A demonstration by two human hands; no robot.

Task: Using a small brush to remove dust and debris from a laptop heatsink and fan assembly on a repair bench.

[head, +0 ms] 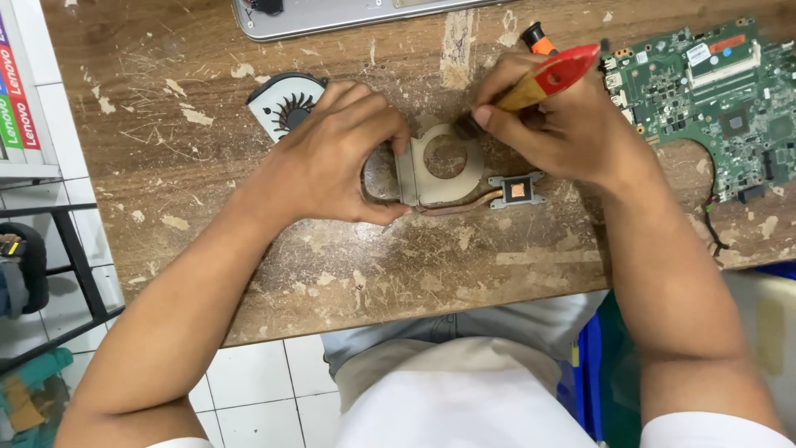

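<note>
White floor tiles (pixel 249 382) are seen below a worn wooden counter (pixel 348 274) whose brown surface is scratched and flecked with pale patches. At the middle of the counter a laptop heatsink assembly (pixel 439 170) is laid flat: a beige metal fan housing with a round opening, from which a copper heat pipe (pixel 464 203) is led to a small square contact plate (pixel 516 190) just to its right. The housing is steadied by the left hand (pixel 332 162), its grip clenched on the housing's left edge, with the thumb set along the lower side and the fingers curled over the top. A brush (pixel 543 79) with a red and wooden handle is grasped by the right hand (pixel 555 129), and its dark bristle end is pressed against the upper right rim of the housing. A black fan (pixel 286 104) in a pale casing is seen just beyond the left hand, partly hidden by it. A green circuit board (pixel 713 91) is placed on the counter to the right, near the right wrist, and the edge of a silver laptop case (pixel 332 17) is cut off at the top of the view. An orange-tipped tool (pixel 537 37) is seen behind the brush.
</note>
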